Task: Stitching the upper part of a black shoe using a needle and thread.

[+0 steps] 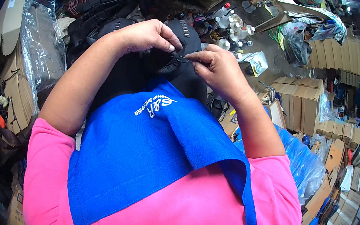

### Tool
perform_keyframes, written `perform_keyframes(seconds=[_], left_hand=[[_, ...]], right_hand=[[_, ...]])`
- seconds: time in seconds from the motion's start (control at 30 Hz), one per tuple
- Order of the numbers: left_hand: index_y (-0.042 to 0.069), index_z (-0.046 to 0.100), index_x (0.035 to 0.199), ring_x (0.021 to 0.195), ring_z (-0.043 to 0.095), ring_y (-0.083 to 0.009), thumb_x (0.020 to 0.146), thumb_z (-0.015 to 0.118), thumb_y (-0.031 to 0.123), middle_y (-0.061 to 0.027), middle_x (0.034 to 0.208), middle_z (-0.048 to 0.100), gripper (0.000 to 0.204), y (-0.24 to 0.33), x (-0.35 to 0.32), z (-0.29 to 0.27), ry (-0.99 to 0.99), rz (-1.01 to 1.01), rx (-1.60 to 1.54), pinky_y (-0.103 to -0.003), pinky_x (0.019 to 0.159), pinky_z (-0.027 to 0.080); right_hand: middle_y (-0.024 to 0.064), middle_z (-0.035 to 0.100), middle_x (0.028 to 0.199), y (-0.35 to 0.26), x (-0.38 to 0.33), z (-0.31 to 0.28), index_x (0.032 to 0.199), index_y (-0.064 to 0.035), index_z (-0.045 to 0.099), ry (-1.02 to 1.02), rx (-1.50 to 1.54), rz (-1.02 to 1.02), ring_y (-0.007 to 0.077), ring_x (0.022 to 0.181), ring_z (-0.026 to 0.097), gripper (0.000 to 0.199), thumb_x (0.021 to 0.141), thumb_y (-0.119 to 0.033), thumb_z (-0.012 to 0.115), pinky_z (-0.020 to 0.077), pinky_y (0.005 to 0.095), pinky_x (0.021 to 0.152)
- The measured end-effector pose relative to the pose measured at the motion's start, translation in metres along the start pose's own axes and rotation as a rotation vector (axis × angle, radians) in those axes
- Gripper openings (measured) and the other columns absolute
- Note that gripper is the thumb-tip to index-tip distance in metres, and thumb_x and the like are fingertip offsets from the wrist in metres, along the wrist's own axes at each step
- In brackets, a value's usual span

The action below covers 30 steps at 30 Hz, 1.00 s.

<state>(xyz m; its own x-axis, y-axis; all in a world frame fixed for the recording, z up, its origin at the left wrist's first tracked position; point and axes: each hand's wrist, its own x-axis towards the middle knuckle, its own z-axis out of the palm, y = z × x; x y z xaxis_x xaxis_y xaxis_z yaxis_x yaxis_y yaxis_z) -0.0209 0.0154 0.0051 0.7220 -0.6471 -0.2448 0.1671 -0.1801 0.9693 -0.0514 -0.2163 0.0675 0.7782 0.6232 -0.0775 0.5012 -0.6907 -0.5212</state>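
Note:
A black, rounded soft piece [166,65] with a ridged edge rests above my lap. My left hand [153,36] bends over its far side, with thumb and fingers pinched at its edge. From the right, my right hand [218,67] comes in closed, its thumb and forefinger gripping a thin needle-like piece [182,57] whose tip lies close to the black material. Beyond them is another black rounded part [188,35] with a row of light stitches. Whether the two black parts are joined, I cannot tell.
A blue apron [128,133] covers my front. White bottles [233,27] stand beyond my right hand. Stacked cardboard boxes [300,100] and a blue plastic-wrapped bundle [298,154] are at the right. Clear plastic sheeting [41,37] hangs by cardboard at the left.

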Motion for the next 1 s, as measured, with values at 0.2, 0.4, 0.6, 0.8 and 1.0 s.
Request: perform_keyframes(seconds=[0.2, 0.4, 0.6, 0.8, 1.0], left_hand=[[0.001, 0.069, 0.103, 0.088, 0.061, -0.0135, 0.076, 0.067, 0.009, -0.0069, 0.093, 0.069, 0.028, 0.009, 0.004, 0.0, -0.018, -0.02, 0.035, -0.028, 0.087, 0.045], [0.003, 0.07, 0.102, 0.088, 0.059, -0.0166, 0.077, 0.068, 0.011, -0.0067, 0.091, 0.067, 0.026, 0.004, 0.017, -0.002, -0.035, 0.023, 0.189, -0.031, 0.085, 0.045], [0.008, 0.07, 0.103, 0.094, 0.056, -0.0217, 0.077, 0.07, 0.014, -0.0078, 0.091, 0.063, 0.027, 0.0, 0.018, -0.005, -0.093, 0.228, 0.414, -0.034, 0.089, 0.044], [0.008, 0.07, 0.104, 0.094, 0.06, -0.0204, 0.076, 0.07, 0.011, -0.0095, 0.095, 0.064, 0.028, -0.003, 0.021, -0.006, -0.1, 0.233, 0.454, -0.031, 0.087, 0.046], [0.006, 0.068, 0.104, 0.096, 0.059, -0.0227, 0.076, 0.068, 0.009, -0.0114, 0.096, 0.063, 0.028, 0.002, 0.017, 0.001, -0.084, 0.099, 0.446, -0.032, 0.087, 0.046]], right_hand=[[0.0124, 0.062, 0.083, 0.005, -0.005, 0.016, 0.092, -0.0102, 0.071, 0.122, 0.05, -0.012, 0.0311, 0.079, 0.062, 0.021, 0.073, -0.012, 0.063, 0.0513, 0.0388, 0.071], [0.0123, 0.06, 0.081, 0.004, 0.011, 0.0, 0.092, -0.011, 0.072, -0.025, -0.053, -0.076, 0.0313, 0.078, 0.061, 0.019, 0.074, -0.012, 0.066, 0.0505, 0.0379, 0.071], [0.0045, 0.057, 0.085, 0.056, 0.016, 0.007, 0.103, -0.0157, 0.072, -0.254, 0.463, 0.083, 0.0167, 0.087, 0.057, 0.023, 0.081, -0.015, 0.067, 0.0454, 0.0291, 0.079], [0.0021, 0.06, 0.088, 0.072, 0.021, 0.024, 0.105, -0.0124, 0.071, -0.261, 0.682, 0.061, 0.0118, 0.085, 0.056, 0.023, 0.082, -0.012, 0.067, 0.0447, 0.027, 0.079], [-0.0001, 0.058, 0.087, 0.039, 0.014, 0.037, 0.09, -0.0047, 0.069, -0.025, 0.615, 0.113, 0.0093, 0.079, 0.055, 0.013, 0.078, -0.008, 0.072, 0.0453, 0.0232, 0.068]])
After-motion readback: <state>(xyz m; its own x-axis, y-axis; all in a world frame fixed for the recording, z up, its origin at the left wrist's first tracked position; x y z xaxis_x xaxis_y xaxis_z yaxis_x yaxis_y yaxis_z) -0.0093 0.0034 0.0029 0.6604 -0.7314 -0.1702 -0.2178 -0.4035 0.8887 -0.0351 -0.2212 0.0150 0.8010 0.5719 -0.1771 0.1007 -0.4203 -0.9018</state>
